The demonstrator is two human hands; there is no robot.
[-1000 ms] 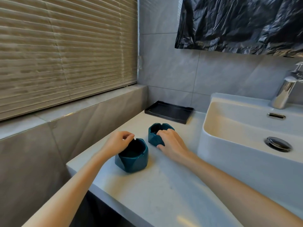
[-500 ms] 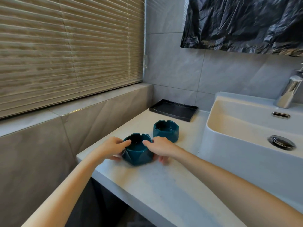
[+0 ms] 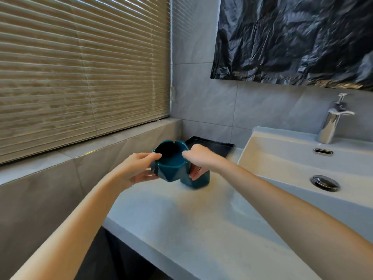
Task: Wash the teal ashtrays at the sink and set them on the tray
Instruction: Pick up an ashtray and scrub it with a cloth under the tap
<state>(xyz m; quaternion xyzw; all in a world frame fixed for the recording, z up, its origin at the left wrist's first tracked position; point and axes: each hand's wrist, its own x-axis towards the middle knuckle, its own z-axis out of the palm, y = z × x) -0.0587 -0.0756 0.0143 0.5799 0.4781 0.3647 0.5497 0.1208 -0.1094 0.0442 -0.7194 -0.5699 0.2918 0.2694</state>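
Your two hands are both clamped on one teal piece: the faceted ashtray (image 3: 171, 168), raised over the counter (image 3: 191, 229) and tipped so its dark mouth faces you. Your left hand (image 3: 137, 168) grips its left side, thumb on the rim and fingers curled underneath. Your right hand (image 3: 201, 158) pinches the opposite rim, with its fingers curled down the right wall.

The second ashtray (image 3: 198, 181) stands on the counter just behind and to the right of the held one (your right hand covers most of it, so whether the two touch I cannot tell). Beyond them, against the tiled wall, the black tray (image 3: 218, 147) lies flat on the counter with nothing visible in it.

The white sink (image 3: 282, 154) stands to your right, beside the tray, with the chrome faucet (image 3: 331, 126) at its back edge. The beige blinds (image 3: 80, 67) cover the window on your left, and a black plastic sheet (image 3: 292, 37) hangs above the sink.
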